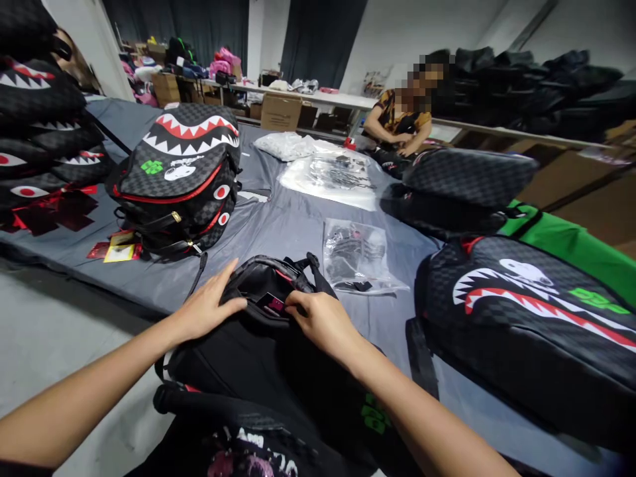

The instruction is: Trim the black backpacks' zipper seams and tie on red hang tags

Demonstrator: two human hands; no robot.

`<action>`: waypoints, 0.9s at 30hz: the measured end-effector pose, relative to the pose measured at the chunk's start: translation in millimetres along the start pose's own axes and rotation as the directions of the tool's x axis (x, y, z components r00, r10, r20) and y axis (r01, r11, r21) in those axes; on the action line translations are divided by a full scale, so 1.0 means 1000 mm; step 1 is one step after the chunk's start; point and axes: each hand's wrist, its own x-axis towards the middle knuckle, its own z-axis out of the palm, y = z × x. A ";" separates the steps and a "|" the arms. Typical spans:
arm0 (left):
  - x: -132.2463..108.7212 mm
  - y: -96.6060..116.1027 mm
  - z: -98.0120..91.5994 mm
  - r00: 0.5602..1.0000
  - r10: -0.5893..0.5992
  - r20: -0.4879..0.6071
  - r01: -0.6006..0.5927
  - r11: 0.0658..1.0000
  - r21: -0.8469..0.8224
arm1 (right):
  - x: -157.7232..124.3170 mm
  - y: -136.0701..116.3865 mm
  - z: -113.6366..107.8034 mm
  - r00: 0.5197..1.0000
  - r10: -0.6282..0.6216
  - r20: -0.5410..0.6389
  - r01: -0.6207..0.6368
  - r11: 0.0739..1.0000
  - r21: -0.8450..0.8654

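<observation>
A black backpack [258,358] lies on the grey table [293,228] right in front of me, its top pocket open. My left hand [209,305] rests on the left rim of the opening, fingers stretched, thumb hooked on the edge. My right hand [318,318] pinches the right rim of the pocket, fingers curled onto the fabric. Inside the opening a small pink tag [275,304] shows.
A clear plastic bag [355,255] lies just beyond the pack. Shark-mouth backpacks sit at left [183,179] and right [536,324], more stacked at far left [34,126]. Another person [400,122] works at the table's far end. Red hang tags [116,250] lie at left.
</observation>
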 end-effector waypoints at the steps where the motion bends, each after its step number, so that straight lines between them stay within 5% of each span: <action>1: -0.007 -0.005 0.006 0.999 -0.005 -0.038 0.005 1.000 -0.008 | 0.002 -0.003 0.001 0.999 -0.017 0.038 0.020 0.998 -0.067; 4: -0.017 -0.013 0.022 0.989 -0.002 -0.149 0.002 1.000 0.001 | 0.009 -0.014 0.004 0.987 -0.050 0.150 0.087 0.965 -0.249; 9: -0.012 -0.010 0.027 0.990 -0.006 -0.143 0.005 1.000 -0.007 | 0.014 -0.030 0.012 0.966 -0.067 0.249 0.176 0.877 -0.448; 19: -0.009 -0.012 0.028 0.993 -0.020 -0.118 0.021 1.000 0.011 | 0.026 -0.041 0.006 0.929 -0.043 0.367 0.220 0.863 -0.455; 27: -0.013 -0.017 0.027 0.991 0.020 -0.131 -0.015 0.999 0.038 | 0.037 -0.054 0.015 0.971 -0.219 0.093 0.237 0.919 -0.314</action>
